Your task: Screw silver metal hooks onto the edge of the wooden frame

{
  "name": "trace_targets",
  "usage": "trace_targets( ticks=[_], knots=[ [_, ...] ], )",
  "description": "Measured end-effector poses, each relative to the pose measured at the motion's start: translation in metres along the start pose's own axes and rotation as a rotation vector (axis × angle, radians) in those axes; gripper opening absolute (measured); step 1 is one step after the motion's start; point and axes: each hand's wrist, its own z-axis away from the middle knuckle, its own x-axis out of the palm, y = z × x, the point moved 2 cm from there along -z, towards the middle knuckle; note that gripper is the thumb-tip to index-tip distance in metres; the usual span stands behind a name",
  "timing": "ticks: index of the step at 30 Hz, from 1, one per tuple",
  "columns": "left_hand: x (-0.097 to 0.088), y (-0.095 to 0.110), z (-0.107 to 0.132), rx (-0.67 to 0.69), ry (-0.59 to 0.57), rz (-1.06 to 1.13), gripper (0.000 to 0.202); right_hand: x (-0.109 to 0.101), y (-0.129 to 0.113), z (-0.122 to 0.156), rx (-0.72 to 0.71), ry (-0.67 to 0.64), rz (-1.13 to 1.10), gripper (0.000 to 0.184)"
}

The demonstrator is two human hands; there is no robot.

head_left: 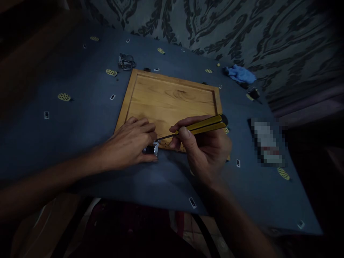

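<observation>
A wooden panel (172, 96) with a raised frame lies flat on the table. At its near edge sits a small shiny metal hinge (155, 148), partly hidden by my fingers. My left hand (134, 138) is closed around the hinge, fingers over the panel's edge and thumb below. Gripped in my right hand (206, 147) is a screwdriver (204, 124) with a yellow and black handle. Its thin shaft points left, and the tip meets the hinge beside my left fingertips. Whether the tip sits in a screw is too small to tell.
A blue patterned cloth (88, 143) covers the table. More metal hinges (127, 61) lie beyond the panel's far left corner. At the right are a crumpled blue cloth (240, 74), a small dark object (254, 94) and a blurred-out flat item (267, 141). A patterned wall (215, 28) stands behind.
</observation>
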Motion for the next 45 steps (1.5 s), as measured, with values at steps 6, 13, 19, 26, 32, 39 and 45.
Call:
trace_targets(
  ticks=[6,13,19,26,32,39,45],
  knots=[
    [-0.002,0.001,-0.002,-0.031,-0.057,0.001,0.038,-0.001,-0.002,-0.001,-0.003,-0.054,-0.002,0.015],
    [0.001,0.000,-0.001,-0.021,-0.029,0.012,0.037,-0.001,0.000,-0.001,-0.028,-0.053,-0.003,0.015],
    [-0.001,0.001,-0.002,-0.041,-0.060,0.016,0.038,-0.005,-0.006,-0.005,-0.003,-0.144,0.031,0.013],
    [-0.002,0.002,-0.003,-0.068,-0.092,0.027,0.037,-0.004,-0.010,-0.009,0.032,-0.174,0.077,0.010],
    [-0.001,0.001,-0.002,-0.050,-0.061,0.032,0.038,0.002,-0.010,-0.012,0.018,-0.128,0.122,0.016],
    [-0.002,0.002,-0.002,-0.045,-0.055,0.027,0.038,0.006,-0.008,-0.007,-0.029,-0.019,0.045,0.014],
    [-0.002,0.001,-0.003,-0.050,-0.073,0.031,0.038,0.001,-0.003,-0.003,-0.110,0.202,-0.075,0.015]
  ],
)
